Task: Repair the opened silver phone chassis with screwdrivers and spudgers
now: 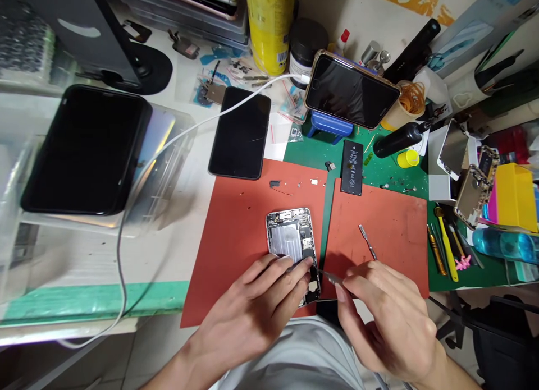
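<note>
An opened phone with its inner parts bare lies on a red mat. My left hand rests over its lower half, fingers close together and pressing on it; they hide part of the inside. In my right hand is a pair of thin, ribbed metal tweezers, pinched between thumb and fingers. Their tip is at the phone's lower right edge. A slim metal pry tool sticks out beyond the right knuckles; whether the hand touches it I cannot tell. A removed phone battery lies farther back.
A dark phone screen lies behind the red mat. Another phone leans on a blue stand, with a white cable running left. Small loose parts lie on the mat. Brushes lie right; a black device left.
</note>
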Motion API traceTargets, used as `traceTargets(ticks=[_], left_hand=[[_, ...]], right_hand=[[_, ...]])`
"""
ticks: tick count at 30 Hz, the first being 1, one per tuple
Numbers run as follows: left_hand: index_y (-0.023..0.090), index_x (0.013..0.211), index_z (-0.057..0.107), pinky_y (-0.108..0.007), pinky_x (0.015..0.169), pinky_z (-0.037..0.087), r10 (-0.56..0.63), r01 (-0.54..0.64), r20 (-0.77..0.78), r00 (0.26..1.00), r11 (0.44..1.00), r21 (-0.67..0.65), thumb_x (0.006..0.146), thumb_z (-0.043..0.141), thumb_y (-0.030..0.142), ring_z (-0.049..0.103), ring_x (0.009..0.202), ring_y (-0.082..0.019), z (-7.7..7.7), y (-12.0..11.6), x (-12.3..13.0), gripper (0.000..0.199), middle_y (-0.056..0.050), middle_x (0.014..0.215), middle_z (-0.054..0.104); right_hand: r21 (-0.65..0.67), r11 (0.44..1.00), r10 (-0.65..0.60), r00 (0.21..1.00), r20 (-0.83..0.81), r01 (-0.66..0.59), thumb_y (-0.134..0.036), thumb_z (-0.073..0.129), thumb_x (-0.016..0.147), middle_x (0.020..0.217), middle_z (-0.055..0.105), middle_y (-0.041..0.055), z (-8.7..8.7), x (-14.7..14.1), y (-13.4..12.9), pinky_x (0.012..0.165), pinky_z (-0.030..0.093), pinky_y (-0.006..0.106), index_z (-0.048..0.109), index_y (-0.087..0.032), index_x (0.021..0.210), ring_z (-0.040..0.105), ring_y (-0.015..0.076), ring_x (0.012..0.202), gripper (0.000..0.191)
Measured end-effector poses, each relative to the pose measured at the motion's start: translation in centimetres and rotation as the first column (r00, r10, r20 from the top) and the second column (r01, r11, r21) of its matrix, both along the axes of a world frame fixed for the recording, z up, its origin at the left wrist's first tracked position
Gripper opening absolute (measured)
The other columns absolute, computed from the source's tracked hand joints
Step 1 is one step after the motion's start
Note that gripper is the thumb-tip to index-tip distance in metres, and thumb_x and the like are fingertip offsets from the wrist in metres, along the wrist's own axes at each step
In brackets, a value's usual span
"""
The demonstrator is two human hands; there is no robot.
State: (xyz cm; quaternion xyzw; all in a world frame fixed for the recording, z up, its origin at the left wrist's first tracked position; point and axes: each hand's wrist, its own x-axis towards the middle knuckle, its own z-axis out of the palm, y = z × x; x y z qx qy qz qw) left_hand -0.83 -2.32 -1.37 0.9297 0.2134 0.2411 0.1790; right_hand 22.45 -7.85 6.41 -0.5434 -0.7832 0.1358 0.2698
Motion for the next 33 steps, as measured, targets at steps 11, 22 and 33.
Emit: traceTargets(ticks=[11, 22, 33], left_hand=[[0.012, 0.126, 0.074, -0.049, 0.11, 0.049, 0.007, -0.006, 0.024, 1.0, 0.999, -0.054, 0.102, 0.065, 0.007, 0.066, 0.12, -0.03, 0.08, 0.11, 0.0, 0.026, -0.009, 0.143, 0.073], [0.012, 0.123, 0.074, -0.048, 0.113, 0.044, 0.004, -0.005, -0.007, 1.0, 0.995, -0.103, 0.101, 0.065, 0.006, 0.062, 0.121, -0.029, 0.12, 0.01, 0.07, 0.025, -0.01, 0.145, 0.072], [0.011, 0.123, 0.074, -0.048, 0.111, 0.044, 0.013, -0.01, 0.024, 1.0, 0.992, -0.123, 0.099, 0.067, 0.005, 0.061, 0.12, -0.03, 0.25, 0.03, 0.12, 0.026, -0.01, 0.141, 0.074]], right_hand=[[0.005, 1.0, 0.009, 1.0, -0.011, -0.009, 0.0, 0.068, 0.094, 0.081, 0.066, 0.0079, 0.06, -0.2, 0.31, 0.062, 0.044, 0.034, 0.064, -0.009, 0.11, 0.05, 0.018, 0.071, 0.02], [-0.054, 0.999, -0.007, 1.0, -0.005, 0.007, -0.004, 0.065, 0.096, 0.079, 0.063, 0.0057, 0.06, -0.1, -0.03, 0.061, 0.044, 0.034, 0.063, -0.012, 0.106, 0.049, 0.0178, 0.07, 0.012], [-0.04, 0.999, -0.036, 0.999, 0.024, 0.037, -0.004, 0.067, 0.099, 0.073, 0.059, 0.0008, 0.16, -0.15, 0.09, 0.059, 0.04, 0.031, 0.064, -0.013, 0.103, 0.046, 0.0143, 0.064, 0.011]])
